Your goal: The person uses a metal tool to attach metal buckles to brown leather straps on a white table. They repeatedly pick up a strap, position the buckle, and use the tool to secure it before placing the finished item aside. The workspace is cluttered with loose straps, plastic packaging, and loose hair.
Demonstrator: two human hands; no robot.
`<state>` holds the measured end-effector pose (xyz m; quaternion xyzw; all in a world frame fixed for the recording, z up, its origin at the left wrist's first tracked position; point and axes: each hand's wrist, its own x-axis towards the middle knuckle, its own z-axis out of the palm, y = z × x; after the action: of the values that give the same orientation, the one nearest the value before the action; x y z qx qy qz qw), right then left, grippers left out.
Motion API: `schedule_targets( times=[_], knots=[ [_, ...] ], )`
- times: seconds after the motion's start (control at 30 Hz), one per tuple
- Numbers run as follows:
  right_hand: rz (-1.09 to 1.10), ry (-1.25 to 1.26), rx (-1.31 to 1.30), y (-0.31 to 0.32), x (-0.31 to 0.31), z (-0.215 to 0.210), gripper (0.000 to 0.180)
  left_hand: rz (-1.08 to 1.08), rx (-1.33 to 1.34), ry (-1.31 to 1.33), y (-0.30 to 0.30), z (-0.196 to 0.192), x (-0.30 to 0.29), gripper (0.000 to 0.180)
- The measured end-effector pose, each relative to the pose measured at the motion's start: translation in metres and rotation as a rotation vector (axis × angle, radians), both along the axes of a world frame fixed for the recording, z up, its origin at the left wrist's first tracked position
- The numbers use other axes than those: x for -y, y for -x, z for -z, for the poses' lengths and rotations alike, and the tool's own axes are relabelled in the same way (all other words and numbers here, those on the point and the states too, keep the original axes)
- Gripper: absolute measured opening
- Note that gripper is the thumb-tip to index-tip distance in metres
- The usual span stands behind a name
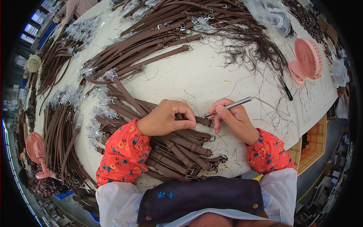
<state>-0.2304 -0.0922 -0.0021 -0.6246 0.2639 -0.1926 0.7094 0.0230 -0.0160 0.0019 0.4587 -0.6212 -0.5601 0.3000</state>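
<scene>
My left hand point(166, 118) grips a brown leather strap point(203, 121) near its metal buckle end, pressing it down on the pile of brown straps point(177, 149) in front of me. My right hand point(235, 119) holds a slim silver pen-like tool point(230, 106), its tip pointing at the strap's buckle end between the two hands. Both forearms wear red flowered sleeve covers. The strap's far length is hidden under my left hand.
More brown straps point(151, 41) with buckles lie across the white table point(211, 79). A tangle of dark thread trimmings point(253, 49) sits at upper right beside a pink desk fan point(308, 58). A black pen point(287, 90) lies nearby. Another pink fan point(36, 149) stands at the left edge.
</scene>
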Motion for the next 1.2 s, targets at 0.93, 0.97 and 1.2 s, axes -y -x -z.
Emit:
schedule_targets(
  times=[0.93,0.97,1.2],
  knots=[
    [-0.08,-0.016,0.016,0.002,0.001,-0.002,0.028,-0.068,0.3,0.276,0.013,-0.001,-0.004,0.012],
    [-0.08,-0.017,0.017,0.002,0.001,-0.002,0.028,-0.075,0.284,0.26,0.013,-0.001,-0.004,0.012],
    [-0.09,-0.021,0.015,0.001,0.0,-0.001,0.029,-0.085,0.279,0.265,0.012,0.001,-0.003,0.011]
  ],
)
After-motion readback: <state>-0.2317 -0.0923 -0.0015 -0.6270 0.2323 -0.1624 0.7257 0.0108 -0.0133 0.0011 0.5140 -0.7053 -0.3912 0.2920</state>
